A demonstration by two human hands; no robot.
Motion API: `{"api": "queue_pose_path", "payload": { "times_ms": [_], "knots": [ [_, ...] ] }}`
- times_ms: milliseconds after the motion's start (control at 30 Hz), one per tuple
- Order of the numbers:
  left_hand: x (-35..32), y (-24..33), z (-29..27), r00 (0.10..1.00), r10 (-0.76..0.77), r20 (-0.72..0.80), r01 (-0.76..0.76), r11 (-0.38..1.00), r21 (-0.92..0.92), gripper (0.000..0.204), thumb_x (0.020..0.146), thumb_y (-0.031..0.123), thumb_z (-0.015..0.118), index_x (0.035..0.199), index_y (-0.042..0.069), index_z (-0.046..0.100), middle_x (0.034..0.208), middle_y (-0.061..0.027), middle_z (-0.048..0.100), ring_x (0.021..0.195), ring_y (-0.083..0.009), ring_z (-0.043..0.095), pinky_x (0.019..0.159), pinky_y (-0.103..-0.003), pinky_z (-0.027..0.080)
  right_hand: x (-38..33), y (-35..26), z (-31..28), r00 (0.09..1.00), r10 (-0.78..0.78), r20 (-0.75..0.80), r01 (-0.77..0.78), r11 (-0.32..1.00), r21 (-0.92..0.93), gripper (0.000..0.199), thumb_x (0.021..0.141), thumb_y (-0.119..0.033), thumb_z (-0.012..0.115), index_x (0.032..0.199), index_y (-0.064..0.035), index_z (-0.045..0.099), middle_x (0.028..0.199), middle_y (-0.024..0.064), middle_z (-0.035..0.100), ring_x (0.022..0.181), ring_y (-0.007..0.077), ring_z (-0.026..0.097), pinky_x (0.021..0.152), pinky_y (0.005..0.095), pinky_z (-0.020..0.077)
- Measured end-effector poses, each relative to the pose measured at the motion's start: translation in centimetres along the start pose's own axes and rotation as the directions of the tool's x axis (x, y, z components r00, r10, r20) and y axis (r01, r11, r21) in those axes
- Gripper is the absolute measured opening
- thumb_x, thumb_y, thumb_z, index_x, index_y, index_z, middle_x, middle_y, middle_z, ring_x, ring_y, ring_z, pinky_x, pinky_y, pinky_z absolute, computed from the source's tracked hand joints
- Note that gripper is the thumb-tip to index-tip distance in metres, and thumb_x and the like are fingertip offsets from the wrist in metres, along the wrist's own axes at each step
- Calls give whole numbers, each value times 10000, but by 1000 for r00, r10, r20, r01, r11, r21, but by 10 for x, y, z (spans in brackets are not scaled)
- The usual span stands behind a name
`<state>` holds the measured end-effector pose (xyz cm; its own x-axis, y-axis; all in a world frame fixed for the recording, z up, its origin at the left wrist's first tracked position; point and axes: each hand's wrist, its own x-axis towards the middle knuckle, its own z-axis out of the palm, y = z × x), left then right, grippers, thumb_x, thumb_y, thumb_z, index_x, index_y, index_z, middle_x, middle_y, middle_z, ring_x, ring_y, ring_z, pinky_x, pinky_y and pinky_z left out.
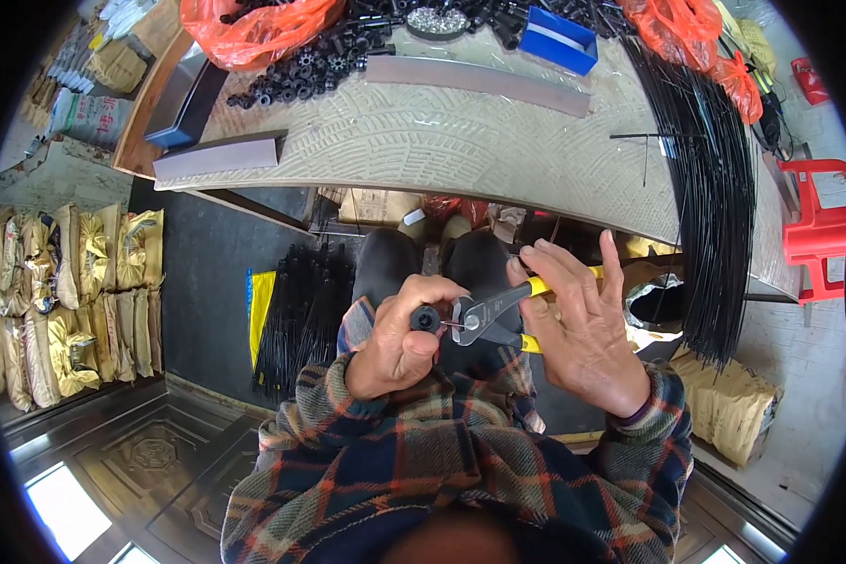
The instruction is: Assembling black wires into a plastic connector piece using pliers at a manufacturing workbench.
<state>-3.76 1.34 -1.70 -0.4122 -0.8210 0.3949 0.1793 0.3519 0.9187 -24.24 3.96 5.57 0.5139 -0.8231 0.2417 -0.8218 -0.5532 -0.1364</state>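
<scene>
Over my lap, my left hand (397, 340) is closed around a black round plastic part (425, 319) with a hole in its end face. A short, thin piece sticks out from beside that part toward the jaws of end-cutting pliers (484, 315). The pliers have a grey metal head and yellow handles, spread apart. My right hand (578, 320) holds them, with the thumb at the handles and the fingers loosely stretched over the upper one. Part of the handles is hidden behind this hand.
Ahead stands a worktable (498, 160) with a pile of black plastic fittings (301, 75), a blue tray (559, 40) and an orange plastic bag (258, 33). Long black rods (714, 207) hang over its right side. A red stool (818, 226) stands right; wrapped bundles (75, 301) lie left.
</scene>
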Motion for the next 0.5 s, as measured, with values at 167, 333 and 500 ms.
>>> {"api": "queue_pose_path", "payload": {
  "times_ms": [167,333,500],
  "knots": [
    [0,3,-4,999,-50,22,50,999,6,644,865,549,352,1079,-44,478,962,-127,527,790,-186,541,697,-282,430,-2,-1,-2,993,-26,112,27,1000,-3,220,709,-102,634,905,-27,567,1040,120,495,928,266,521,831,437,392],
    [10,8,-21,977,-77,200,76,997,17,778,767,637,467,1106,-61,529,1005,-129,590,749,-143,578,635,-257,458,-1,23,-9,973,-135,186,47,908,415,262,700,-162,689,889,-37,557,964,132,529,782,293,558,592,375,435],
    [21,8,-26,891,-27,453,41,999,-21,673,654,319,753,1179,-25,509,1014,-122,600,717,-179,590,604,-283,456,-10,50,16,510,-551,661,-838,-144,526,417,768,-254,698,1003,-38,430,964,154,582,776,257,616,660,302,515]
  ]
}}
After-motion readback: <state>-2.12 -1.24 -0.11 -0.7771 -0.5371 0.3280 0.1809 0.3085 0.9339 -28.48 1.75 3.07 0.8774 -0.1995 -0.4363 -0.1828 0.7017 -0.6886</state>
